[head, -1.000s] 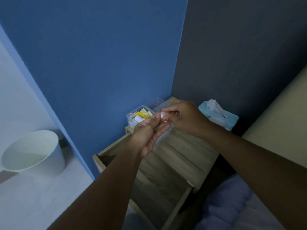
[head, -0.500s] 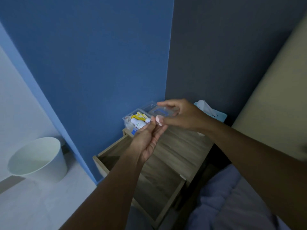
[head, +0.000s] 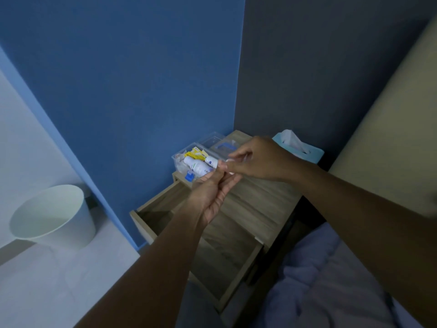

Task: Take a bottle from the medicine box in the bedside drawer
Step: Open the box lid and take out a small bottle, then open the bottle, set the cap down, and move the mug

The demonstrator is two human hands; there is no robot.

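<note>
Two hands meet over the bedside worktop [head: 255, 204], just in front of the clear medicine box [head: 179, 165].
Left hand [head: 212, 192] lies spread, palm up; right hand [head: 257, 159] pinches something small and pale. White bottle [head: 197, 167] lies in the box, just beyond the left fingertips.

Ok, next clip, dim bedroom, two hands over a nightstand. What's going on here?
A person stands over a wooden nightstand whose drawer is pulled open. A clear medicine box sits on the nightstand's top, open, with a white bottle lying inside among packets. The left hand reaches toward the bottle, fingertips beside it. The right hand pinches something small and pale; what it is cannot be told. A tissue box stands behind, and a white bin sits on the floor.
</note>
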